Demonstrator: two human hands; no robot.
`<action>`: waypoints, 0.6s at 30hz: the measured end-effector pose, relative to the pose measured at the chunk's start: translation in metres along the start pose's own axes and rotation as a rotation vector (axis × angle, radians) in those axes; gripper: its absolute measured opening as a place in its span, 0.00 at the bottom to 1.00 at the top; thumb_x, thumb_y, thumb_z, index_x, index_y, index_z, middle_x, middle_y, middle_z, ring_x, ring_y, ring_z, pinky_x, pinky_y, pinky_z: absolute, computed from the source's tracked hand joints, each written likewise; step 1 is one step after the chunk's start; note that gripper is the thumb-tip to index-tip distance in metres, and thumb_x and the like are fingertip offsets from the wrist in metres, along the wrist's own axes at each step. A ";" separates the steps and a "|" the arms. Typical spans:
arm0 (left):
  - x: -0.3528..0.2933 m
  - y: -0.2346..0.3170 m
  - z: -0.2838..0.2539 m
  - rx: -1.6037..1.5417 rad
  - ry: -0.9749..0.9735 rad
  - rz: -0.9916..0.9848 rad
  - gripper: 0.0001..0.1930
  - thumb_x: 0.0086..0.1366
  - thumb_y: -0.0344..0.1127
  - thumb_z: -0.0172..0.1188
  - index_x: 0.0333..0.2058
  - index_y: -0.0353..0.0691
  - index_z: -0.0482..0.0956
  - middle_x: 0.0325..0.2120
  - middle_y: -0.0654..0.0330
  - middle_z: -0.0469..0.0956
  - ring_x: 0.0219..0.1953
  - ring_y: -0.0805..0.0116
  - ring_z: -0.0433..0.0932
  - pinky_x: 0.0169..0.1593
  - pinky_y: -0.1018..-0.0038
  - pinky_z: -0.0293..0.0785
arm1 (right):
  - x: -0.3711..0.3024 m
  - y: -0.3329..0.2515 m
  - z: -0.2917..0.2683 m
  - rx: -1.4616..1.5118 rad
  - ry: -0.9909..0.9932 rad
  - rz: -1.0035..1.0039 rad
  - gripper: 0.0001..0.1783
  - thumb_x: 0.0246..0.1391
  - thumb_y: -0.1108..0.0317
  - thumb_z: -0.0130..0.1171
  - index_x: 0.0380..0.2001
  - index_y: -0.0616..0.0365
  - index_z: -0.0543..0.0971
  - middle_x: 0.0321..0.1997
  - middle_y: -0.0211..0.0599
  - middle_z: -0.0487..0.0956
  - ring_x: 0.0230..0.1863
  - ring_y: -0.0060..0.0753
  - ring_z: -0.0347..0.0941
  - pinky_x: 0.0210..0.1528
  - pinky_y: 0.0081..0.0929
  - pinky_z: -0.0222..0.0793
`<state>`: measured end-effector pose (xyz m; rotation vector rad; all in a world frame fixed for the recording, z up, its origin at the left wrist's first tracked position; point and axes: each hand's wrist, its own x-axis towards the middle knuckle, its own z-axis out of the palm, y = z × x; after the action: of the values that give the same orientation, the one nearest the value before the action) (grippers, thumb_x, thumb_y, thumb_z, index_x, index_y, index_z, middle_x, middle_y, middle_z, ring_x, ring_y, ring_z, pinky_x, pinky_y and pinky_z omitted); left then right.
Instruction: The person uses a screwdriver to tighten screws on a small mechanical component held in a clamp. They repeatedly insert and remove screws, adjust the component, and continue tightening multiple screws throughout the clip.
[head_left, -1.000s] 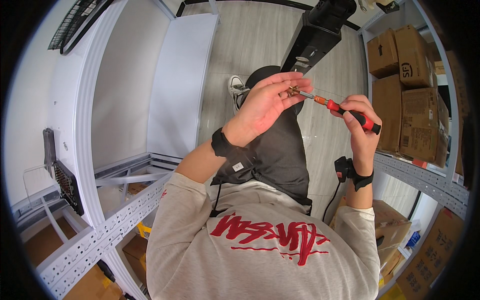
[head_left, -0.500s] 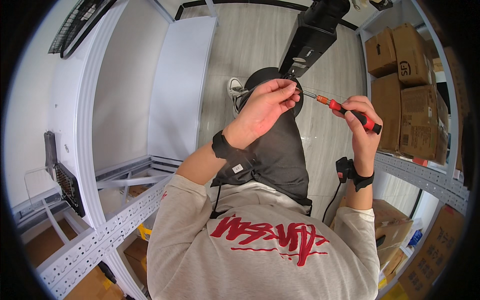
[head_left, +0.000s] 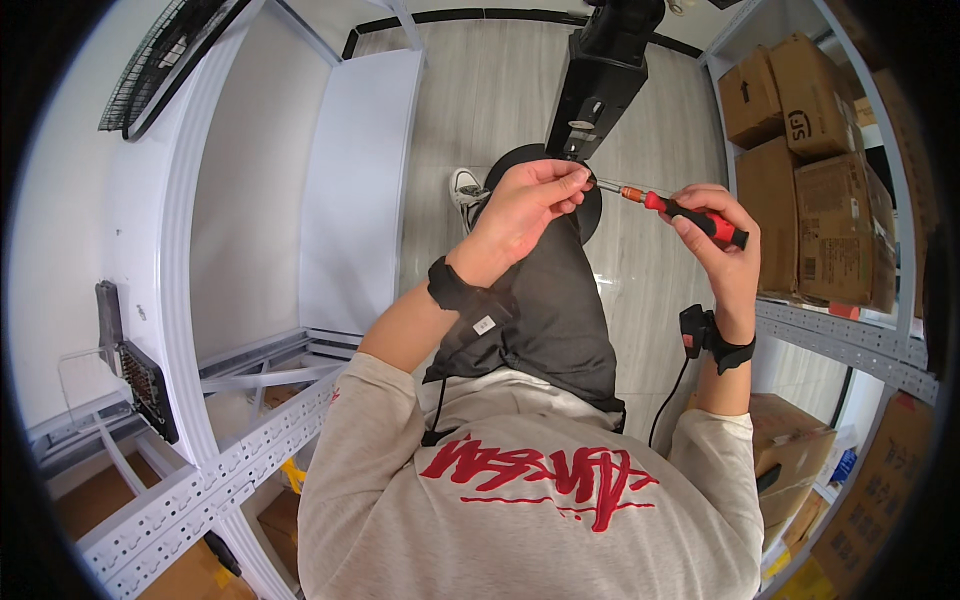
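Note:
My right hand (head_left: 728, 240) is closed round the handle of a red and black screwdriver (head_left: 688, 213), which has an orange collar and a metal shaft pointing left. My left hand (head_left: 525, 212) is closed in a pinch beside the screwdriver's tip. Whatever sits between those fingertips is too small to make out. Just beyond the left fingers stands a black column-like device (head_left: 597, 95) on a round black base (head_left: 521, 157). Both wrists wear black straps, the right one with a small black box and cable attached.
Cardboard boxes (head_left: 835, 220) are stacked on a metal shelf (head_left: 850, 335) to the right. At the left stand a white panel (head_left: 360, 170) and a perforated metal frame (head_left: 215, 470). A shoe (head_left: 466, 188) rests on the grey floor (head_left: 465, 100) near the base.
The screwdriver and my right hand have shifted slightly left, and the handle sits a little differently in the fingers. My left hand keeps its pinch. The whole view has moved a little.

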<state>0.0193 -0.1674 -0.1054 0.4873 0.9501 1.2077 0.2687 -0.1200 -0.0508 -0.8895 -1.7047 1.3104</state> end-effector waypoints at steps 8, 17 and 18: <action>0.017 0.012 0.000 -0.020 0.054 0.028 0.12 0.68 0.32 0.62 0.46 0.30 0.78 0.34 0.63 0.78 0.32 0.80 0.72 0.36 0.84 0.69 | 0.001 0.007 -0.004 0.397 -0.019 0.282 0.16 0.59 0.75 0.61 0.49 0.71 0.79 0.42 0.44 0.83 0.46 0.32 0.82 0.51 0.25 0.75; 0.046 0.038 0.011 -0.152 0.046 0.138 0.11 0.67 0.33 0.64 0.42 0.31 0.78 0.33 0.62 0.76 0.31 0.79 0.69 0.32 0.84 0.66 | 0.005 0.009 0.024 -0.096 0.014 0.223 0.17 0.64 0.69 0.57 0.55 0.62 0.78 0.37 0.34 0.84 0.33 0.19 0.79 0.35 0.18 0.72; 0.050 0.041 0.012 -0.164 0.035 0.152 0.11 0.67 0.33 0.64 0.42 0.31 0.78 0.33 0.62 0.75 0.31 0.79 0.69 0.32 0.83 0.66 | 0.005 0.005 0.028 -0.169 0.034 0.197 0.17 0.64 0.69 0.57 0.55 0.61 0.78 0.35 0.34 0.85 0.32 0.18 0.78 0.34 0.18 0.71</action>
<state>0.0092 -0.1057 -0.0856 0.4146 0.8465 1.4231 0.2421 -0.1262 -0.0593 -1.1970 -1.7553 1.2828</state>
